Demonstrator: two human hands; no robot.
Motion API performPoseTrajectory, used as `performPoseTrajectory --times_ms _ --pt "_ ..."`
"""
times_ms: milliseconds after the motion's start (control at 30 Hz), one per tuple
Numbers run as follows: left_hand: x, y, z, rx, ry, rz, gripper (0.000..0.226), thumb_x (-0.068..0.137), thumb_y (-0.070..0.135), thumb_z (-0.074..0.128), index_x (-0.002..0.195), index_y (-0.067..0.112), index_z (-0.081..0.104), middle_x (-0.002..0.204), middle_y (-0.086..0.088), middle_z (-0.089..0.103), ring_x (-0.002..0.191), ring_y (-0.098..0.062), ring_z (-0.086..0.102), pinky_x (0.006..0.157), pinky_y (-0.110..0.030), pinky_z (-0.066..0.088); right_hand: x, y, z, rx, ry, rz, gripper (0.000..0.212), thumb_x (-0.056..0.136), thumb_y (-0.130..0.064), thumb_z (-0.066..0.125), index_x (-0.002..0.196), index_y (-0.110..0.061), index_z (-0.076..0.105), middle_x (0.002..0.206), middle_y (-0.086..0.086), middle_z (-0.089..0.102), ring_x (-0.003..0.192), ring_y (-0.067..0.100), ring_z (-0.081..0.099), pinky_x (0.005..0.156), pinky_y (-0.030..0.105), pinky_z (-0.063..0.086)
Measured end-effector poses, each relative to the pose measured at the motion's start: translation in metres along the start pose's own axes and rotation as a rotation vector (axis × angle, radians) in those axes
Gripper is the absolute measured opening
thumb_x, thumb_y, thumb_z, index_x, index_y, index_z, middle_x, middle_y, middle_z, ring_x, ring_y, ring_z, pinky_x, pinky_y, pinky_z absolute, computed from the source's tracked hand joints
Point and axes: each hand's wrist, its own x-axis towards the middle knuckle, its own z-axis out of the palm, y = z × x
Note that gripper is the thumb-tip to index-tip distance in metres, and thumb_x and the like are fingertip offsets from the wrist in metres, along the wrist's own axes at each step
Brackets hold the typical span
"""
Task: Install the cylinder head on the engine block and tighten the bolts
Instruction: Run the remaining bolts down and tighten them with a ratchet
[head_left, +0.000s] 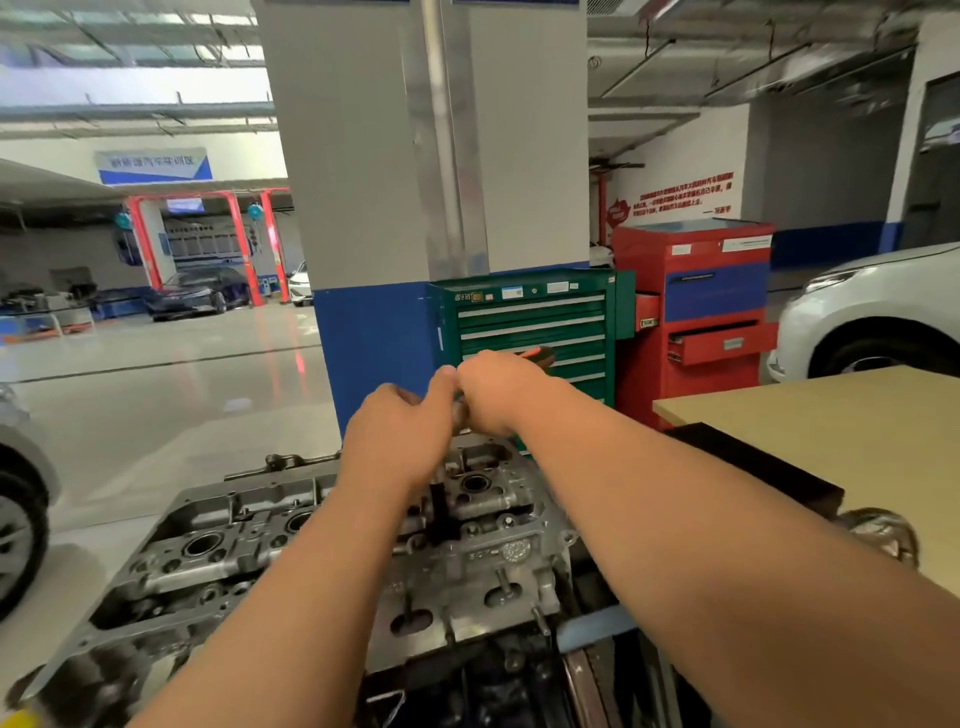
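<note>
The grey metal cylinder head (218, 551) lies across the lower middle of the view, on top of the dark engine block (488, 686). Both my arms reach over it to its far edge. My right hand (498, 395) grips a wrench with an orange and black handle (540, 354), which pokes out past my knuckles. My left hand (400, 436) has its fingers curled, and its thumb and fingertips meet the right hand at the tool's metal head. A black socket extension (441, 512) stands upright in the head below my hands. The bolt itself is hidden.
A green tool cabinet (530, 322) and a red one (696, 312) stand behind the engine by a blue and grey pillar (374, 343). A tan worktable (831, 431) lies at right. A white car (872, 317) is far right, and a car wheel (15, 530) at the left edge.
</note>
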Motion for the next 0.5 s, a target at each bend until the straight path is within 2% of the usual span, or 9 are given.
performPoseTrajectory --times_ms 67,133,200,267,300,333,400,433,500 --pt "0.006 0.013 0.012 -0.186 0.082 -0.109 0.048 0.090 0.049 0.048 0.059 0.012 0.048 0.060 -0.005 0.053 0.059 -0.024 0.050 0.053 -0.031 0.035 -0.010 0.000 -0.003 -0.042 0.000 0.040 0.019 0.086 -0.017 0.055 0.072 -0.015 0.043 0.081 0.004 0.050 0.076 0.025 0.053 0.068 0.035 0.048" --pt "0.009 0.014 0.023 -0.312 0.183 -0.203 0.042 0.087 0.036 0.057 0.054 0.013 0.043 0.055 -0.003 0.050 0.056 -0.023 0.046 0.054 -0.031 0.034 -0.035 0.001 -0.010 -0.066 -0.058 0.116 0.007 0.088 -0.017 0.055 0.087 -0.014 0.050 0.085 0.002 0.046 0.079 0.024 0.050 0.068 0.036 0.046" --pt "0.019 0.009 0.021 -0.413 -0.001 -0.293 0.033 0.082 0.030 0.062 0.059 0.011 0.049 0.056 -0.003 0.052 0.057 -0.022 0.048 0.060 -0.034 0.039 -0.069 -0.006 -0.015 -0.087 -0.076 0.165 0.019 0.092 -0.024 0.053 0.110 -0.017 0.053 0.088 0.002 0.049 0.079 0.023 0.045 0.064 0.035 0.038" --pt "0.028 0.005 0.007 -0.517 -0.358 -0.377 0.025 0.081 0.030 0.067 0.066 0.011 0.059 0.061 -0.004 0.060 0.057 -0.023 0.056 0.062 -0.034 0.046 -0.102 -0.021 -0.014 -0.111 0.000 0.133 0.027 0.095 -0.028 0.047 0.119 -0.016 0.047 0.085 0.002 0.049 0.068 0.021 0.036 0.053 0.031 0.026" --pt "0.031 0.002 0.002 -0.478 -0.427 -0.343 0.025 0.082 0.032 0.067 0.067 0.012 0.062 0.062 -0.005 0.063 0.056 -0.023 0.057 0.061 -0.033 0.046 -0.112 -0.028 -0.013 -0.111 0.042 0.119 0.027 0.096 -0.025 0.044 0.120 -0.014 0.044 0.087 0.003 0.048 0.063 0.020 0.032 0.050 0.031 0.020" --pt "0.033 0.001 0.002 -0.374 -0.398 -0.244 0.029 0.083 0.036 0.065 0.066 0.011 0.064 0.062 -0.006 0.064 0.056 -0.025 0.057 0.059 -0.033 0.045 -0.115 -0.033 -0.011 -0.109 0.064 0.114 0.026 0.095 -0.020 0.041 0.120 -0.013 0.045 0.091 0.004 0.050 0.062 0.021 0.034 0.049 0.031 0.021" --pt "0.021 0.001 0.010 -0.123 -0.112 0.047 0.041 0.087 0.042 0.056 0.066 0.008 0.064 0.063 -0.008 0.065 0.059 -0.029 0.056 0.058 -0.034 0.045 -0.106 -0.031 -0.015 -0.120 0.040 0.137 0.026 0.094 -0.012 0.042 0.117 -0.012 0.053 0.102 0.005 0.059 0.080 0.026 0.054 0.057 0.034 0.033" --pt "0.008 0.000 0.015 -0.092 0.004 0.145 0.041 0.088 0.044 0.055 0.066 0.010 0.064 0.064 -0.005 0.066 0.060 -0.023 0.058 0.056 -0.032 0.045 -0.096 -0.025 -0.015 -0.112 0.015 0.151 0.025 0.093 -0.011 0.045 0.115 -0.013 0.057 0.106 0.006 0.061 0.089 0.028 0.057 0.062 0.036 0.037" --pt "-0.015 0.001 0.022 -0.157 0.155 0.152 0.027 0.086 0.042 0.059 0.069 0.021 0.061 0.072 0.006 0.064 0.065 -0.005 0.056 0.054 -0.022 0.037 -0.069 -0.009 -0.014 -0.104 -0.011 0.135 0.018 0.091 -0.013 0.049 0.106 -0.016 0.059 0.101 0.006 0.061 0.083 0.026 0.054 0.065 0.037 0.040"
